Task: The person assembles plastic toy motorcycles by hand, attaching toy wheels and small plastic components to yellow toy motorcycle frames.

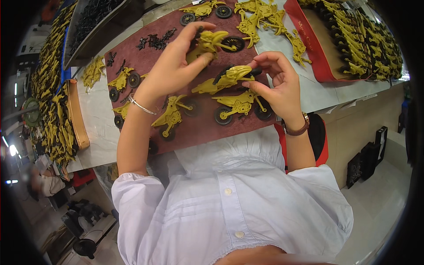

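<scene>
My left hand (170,68) is closed around a yellow toy motorcycle (214,39) with a black wheel, raised over the dark red mat (198,132). Thumb and fingers of my right hand (280,84) pinch the end of a second yellow toy motorcycle body (225,79), which has black parts at that end. Just below it stands a toy motorcycle with two black wheels (240,104). Left of that, another toy motorcycle (170,114) leans on the mat, its wheels partly blurred. My fingers hide some of both held toys.
Small black parts (159,40) lie on the mat's far side. Loose yellow parts (260,20) are heaped beyond it, and a smaller yellow pile (93,71) sits at left. A red box (311,48) at right holds rows of toys. A grey bin (95,31) contains black parts.
</scene>
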